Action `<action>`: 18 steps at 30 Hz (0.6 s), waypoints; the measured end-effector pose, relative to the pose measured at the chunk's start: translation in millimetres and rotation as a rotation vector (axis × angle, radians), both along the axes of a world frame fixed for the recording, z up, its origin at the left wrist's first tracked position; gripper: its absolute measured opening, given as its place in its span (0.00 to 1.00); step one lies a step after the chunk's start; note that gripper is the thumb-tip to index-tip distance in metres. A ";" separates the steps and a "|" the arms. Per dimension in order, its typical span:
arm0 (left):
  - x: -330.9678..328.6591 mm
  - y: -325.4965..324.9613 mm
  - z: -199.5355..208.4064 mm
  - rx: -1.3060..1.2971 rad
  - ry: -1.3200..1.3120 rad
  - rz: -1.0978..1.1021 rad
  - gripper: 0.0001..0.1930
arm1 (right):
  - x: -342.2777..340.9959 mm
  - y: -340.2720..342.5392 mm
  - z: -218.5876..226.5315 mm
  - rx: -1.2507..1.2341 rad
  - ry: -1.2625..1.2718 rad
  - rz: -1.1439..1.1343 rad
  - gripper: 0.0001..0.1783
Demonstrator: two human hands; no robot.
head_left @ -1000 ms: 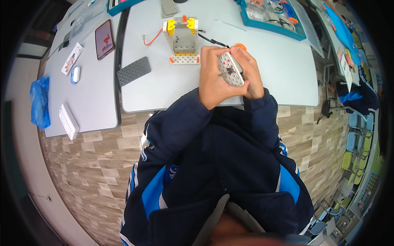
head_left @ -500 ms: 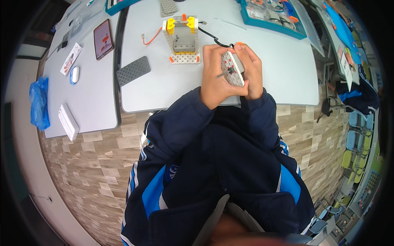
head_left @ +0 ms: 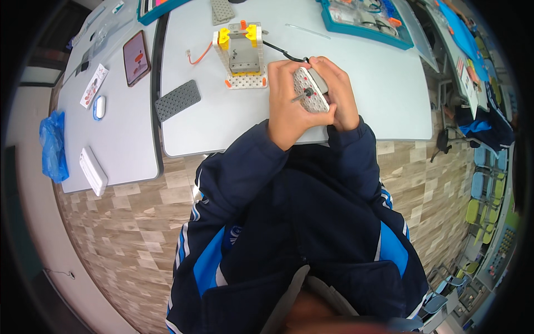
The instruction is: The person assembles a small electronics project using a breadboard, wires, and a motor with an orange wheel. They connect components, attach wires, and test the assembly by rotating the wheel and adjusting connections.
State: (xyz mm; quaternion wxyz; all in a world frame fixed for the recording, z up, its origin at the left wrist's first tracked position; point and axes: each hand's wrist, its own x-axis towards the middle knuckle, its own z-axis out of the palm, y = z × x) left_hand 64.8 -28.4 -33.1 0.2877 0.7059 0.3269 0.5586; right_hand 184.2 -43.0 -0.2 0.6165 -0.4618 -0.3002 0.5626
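Observation:
Between my two hands, above the near part of the table, is a white perforated plate assembly [head_left: 315, 102] with red pins and a grey shaft sticking out of its face. My left hand [head_left: 285, 103] is closed round its left side, thumb along the near end. My right hand [head_left: 343, 97] grips the right side, where a grey block [head_left: 319, 81] shows behind the plate. A black cable [head_left: 285, 53] runs from the far end of the held piece toward a standing grey, white and yellow construction-kit build [head_left: 245, 65]. An orange cable [head_left: 199, 59] comes off that build's left side.
A dark grey perforated plate [head_left: 178, 101] lies left of the build, and a lighter one [head_left: 222, 12] beyond it. A teal parts tray [head_left: 364, 37] stands far right. The left table holds a phone [head_left: 136, 58], a white case [head_left: 99, 107] and a blue plastic bag [head_left: 53, 146].
My hands have shifted slightly left with the plate assembly and tilted it a little. The orange tip seen by my right fingers no longer shows. The whole view has moved slightly.

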 end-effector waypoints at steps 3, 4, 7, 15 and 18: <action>0.5 1.2 0.0 0.015 0.005 -0.008 0.42 | 3.4 0.2 -0.6 0.010 -0.059 -0.026 0.12; -0.3 1.4 -0.1 0.019 0.009 -0.014 0.42 | 3.9 -0.4 -1.4 0.045 -0.066 -0.024 0.12; -2.6 3.7 0.0 0.033 -0.020 -0.087 0.41 | 8.5 3.9 -2.1 -0.038 0.046 0.014 0.12; -2.0 7.5 -4.1 -0.009 0.021 -0.030 0.43 | 13.7 1.8 -3.1 -0.069 -0.060 -0.016 0.15; -2.7 9.0 -4.2 -0.033 -0.020 -0.074 0.42 | 16.1 2.3 -4.0 -0.072 -0.062 -0.004 0.16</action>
